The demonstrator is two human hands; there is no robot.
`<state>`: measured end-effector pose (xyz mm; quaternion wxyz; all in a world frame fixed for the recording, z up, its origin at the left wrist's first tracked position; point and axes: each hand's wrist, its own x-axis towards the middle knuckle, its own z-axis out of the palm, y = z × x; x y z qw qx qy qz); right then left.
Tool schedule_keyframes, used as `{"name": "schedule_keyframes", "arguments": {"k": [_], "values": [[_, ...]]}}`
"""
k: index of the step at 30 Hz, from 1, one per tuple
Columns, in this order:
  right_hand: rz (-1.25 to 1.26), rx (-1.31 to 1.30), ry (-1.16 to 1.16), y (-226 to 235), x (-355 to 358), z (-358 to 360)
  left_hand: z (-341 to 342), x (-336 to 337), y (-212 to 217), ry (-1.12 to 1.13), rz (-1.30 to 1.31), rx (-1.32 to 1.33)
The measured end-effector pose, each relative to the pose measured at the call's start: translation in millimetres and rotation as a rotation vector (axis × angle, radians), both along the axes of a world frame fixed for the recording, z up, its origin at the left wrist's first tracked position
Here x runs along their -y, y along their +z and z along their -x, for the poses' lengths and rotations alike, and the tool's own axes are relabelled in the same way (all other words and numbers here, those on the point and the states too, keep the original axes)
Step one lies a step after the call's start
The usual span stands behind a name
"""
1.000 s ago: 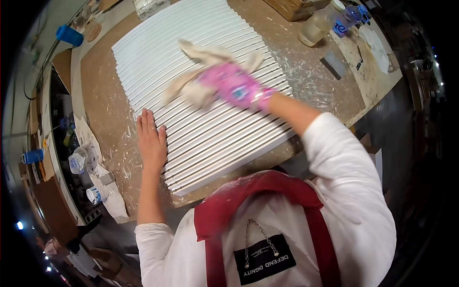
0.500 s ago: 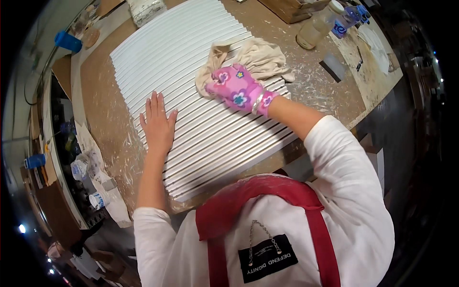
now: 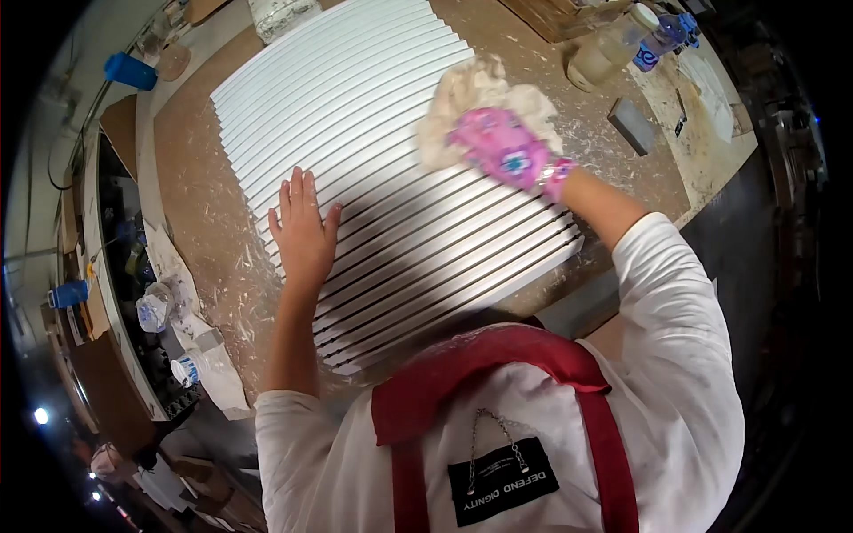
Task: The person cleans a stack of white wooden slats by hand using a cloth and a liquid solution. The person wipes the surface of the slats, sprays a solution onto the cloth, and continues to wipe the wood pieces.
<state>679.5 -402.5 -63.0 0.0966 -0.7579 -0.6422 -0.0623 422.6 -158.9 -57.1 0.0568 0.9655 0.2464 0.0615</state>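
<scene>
A white panel (image 3: 346, 102) with many parallel ribs and dark grooves lies on the work table. My bare left hand (image 3: 306, 238) rests flat on its left part, fingers stretched out and holding nothing. On the far right part of the panel, my right hand (image 3: 506, 153), in a pink glove with a flower pattern, presses on a bunched cream cloth (image 3: 482, 87). The cloth spreads past the panel's right edge. Motion blurs the glove somewhat, and its fingertips are partly lost in the cloth's folds.
Right of the panel sit a grey block (image 3: 632, 126), a glass jar (image 3: 600, 62) of cloudy liquid and a blue-labelled bottle (image 3: 653, 49). A blue cup (image 3: 131, 71) is at the far left. White flecks and scraps litter the brown tabletop (image 3: 191, 151).
My right hand has moved to the right with the cloth, toward the panel's right edge. My left hand stays flat on the panel. The whole view has shifted slightly.
</scene>
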Motion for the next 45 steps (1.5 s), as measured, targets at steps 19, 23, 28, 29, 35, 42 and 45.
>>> {"name": "schedule_keyframes", "arguments": {"k": [19, 23, 28, 29, 35, 42, 45], "values": [[0.071, -0.156, -0.438, 14, 5, -114, -3, 8, 11, 0.029, 0.065, -0.015], [-0.416, -0.836, -0.411, 64, 6, -134, -4, 5, 8, 0.034, 0.088, -0.048], [-0.403, -1.257, -0.088, 132, -81, 25, -75, 29, 57, -0.24, 0.981, 0.681], [-0.227, -1.202, -0.068, 105, -75, 37, -106, 56, 95, -0.153, 1.217, 0.877], [-0.333, -0.701, -0.139, 100, -81, 4, -120, 4, 82, -0.087, 0.618, 1.098], [-0.023, -0.035, -0.107, 15, -73, -27, -93, -1, -2, -0.216, -0.002, 0.173], [0.004, 0.032, -0.165, 13, -61, -30, -7, -67, -1, -0.012, 0.041, 0.145]]}}
